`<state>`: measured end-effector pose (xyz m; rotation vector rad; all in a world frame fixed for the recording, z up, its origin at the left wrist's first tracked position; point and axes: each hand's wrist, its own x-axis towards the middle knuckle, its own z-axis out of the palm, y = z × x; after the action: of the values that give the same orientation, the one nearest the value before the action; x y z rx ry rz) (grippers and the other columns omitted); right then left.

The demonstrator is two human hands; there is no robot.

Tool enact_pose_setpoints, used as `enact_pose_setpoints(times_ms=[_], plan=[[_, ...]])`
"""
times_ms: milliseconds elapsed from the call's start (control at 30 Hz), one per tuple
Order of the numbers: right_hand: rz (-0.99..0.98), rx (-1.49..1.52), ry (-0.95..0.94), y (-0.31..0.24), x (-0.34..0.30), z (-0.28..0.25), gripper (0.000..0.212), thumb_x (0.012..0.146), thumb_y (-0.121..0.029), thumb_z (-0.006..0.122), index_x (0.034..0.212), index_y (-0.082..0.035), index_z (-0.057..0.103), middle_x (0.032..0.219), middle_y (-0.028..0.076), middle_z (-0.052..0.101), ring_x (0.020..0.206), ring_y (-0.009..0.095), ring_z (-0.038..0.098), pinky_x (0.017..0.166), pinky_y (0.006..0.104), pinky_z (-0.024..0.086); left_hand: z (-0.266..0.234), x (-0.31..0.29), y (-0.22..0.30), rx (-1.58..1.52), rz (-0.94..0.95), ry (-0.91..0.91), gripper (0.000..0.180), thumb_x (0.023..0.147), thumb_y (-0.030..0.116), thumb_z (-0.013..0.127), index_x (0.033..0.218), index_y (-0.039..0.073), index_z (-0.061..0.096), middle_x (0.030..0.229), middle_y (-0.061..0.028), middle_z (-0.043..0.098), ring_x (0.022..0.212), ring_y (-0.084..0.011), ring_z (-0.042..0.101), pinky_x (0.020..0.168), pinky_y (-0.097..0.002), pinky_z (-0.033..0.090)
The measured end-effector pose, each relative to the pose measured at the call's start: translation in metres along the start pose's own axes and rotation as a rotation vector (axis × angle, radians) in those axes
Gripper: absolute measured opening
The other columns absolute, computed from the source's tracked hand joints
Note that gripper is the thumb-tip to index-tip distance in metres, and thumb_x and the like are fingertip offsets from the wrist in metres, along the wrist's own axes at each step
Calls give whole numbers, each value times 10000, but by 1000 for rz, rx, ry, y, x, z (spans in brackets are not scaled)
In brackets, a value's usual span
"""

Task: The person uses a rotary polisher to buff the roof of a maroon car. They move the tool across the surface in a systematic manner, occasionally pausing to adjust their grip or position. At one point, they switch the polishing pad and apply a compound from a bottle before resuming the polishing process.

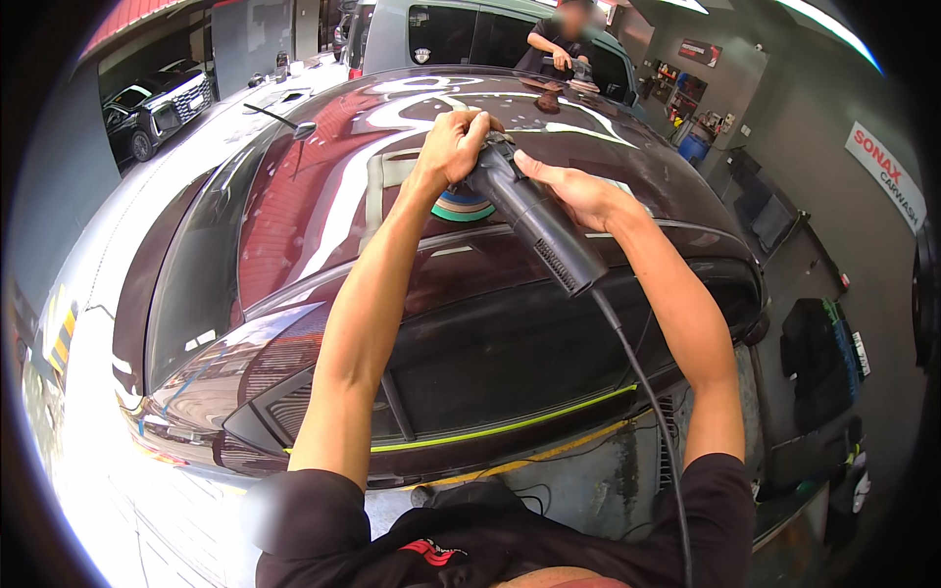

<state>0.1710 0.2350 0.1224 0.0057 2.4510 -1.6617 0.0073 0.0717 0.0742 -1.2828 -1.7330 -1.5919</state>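
Both my arms reach over the dark maroon car roof (333, 186). They hold a black car polisher (539, 220), its body slanting down to the right. My left hand (456, 147) wraps round the polisher's head end. Its round pad (463, 208), edged in blue, green and tan, shows under that hand against the roof near the side rail. My right hand (578, 191) grips the body farther back, with the thumb on top and the other fingers mostly hidden. A power cord (637, 363) runs from the tool's rear down past my right arm.
Across the roof, a person (559, 44) in dark clothes works with another polisher (583, 76). Yellow-green tape (510, 428) lines the lower window edge. An antenna (279, 120) sticks up from the roof. A grey van (461, 34) stands beyond; a blue drum (694, 147) is by the right wall.
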Motion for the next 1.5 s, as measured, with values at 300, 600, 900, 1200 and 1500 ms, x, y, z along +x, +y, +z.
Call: enact_pose_setpoints(times_ms=[300, 600, 900, 1200, 1500], plan=[[-7, 61, 20, -7, 13, 10, 626, 1007, -614, 558, 1101, -1, 640, 791, 126, 697, 576, 208, 705, 486, 318, 599, 0, -4, -2, 45, -47, 83, 421, 963, 319, 482, 966, 28, 786, 854, -235, 738, 821, -351, 732, 799, -413, 550], [41, -39, 57, -11, 24, 10, 682, 1001, -649, 526, 1128, 12, 638, 769, 113, 670, 551, 205, 691, 466, 325, 596, -1, -2, -6, 94, -5, 120, 447, 945, 341, 473, 957, 20, 783, 800, -248, 706, 772, -370, 717, 755, -427, 544], [-85, 228, -43, 28, -72, 14, 918, 904, -286, 737, 1621, -65, 207, 1135, 218, 649, 797, 236, 723, 576, 381, 634, -2, 0, -14, 50, 33, 152, 447, 935, 352, 474, 955, 42, 795, 759, -223, 701, 725, -324, 696, 711, -404, 529], [-364, 377, 35, 48, -53, 51, 748, 946, -260, 638, 1586, -16, 340, 1189, 208, 656, 761, 218, 745, 513, 278, 603, -47, -19, -26, -35, -15, 171, 469, 989, 315, 455, 973, -12, 790, 877, -145, 767, 834, -207, 698, 858, -332, 523], [-463, 544, -80, 64, -28, 55, 625, 945, -211, 704, 1515, -51, 502, 1097, 139, 695, 750, 190, 739, 536, 266, 575, -80, -38, -13, 26, -92, 221, 524, 988, 267, 368, 958, -84, 756, 988, -166, 771, 930, -233, 702, 916, -342, 529]])
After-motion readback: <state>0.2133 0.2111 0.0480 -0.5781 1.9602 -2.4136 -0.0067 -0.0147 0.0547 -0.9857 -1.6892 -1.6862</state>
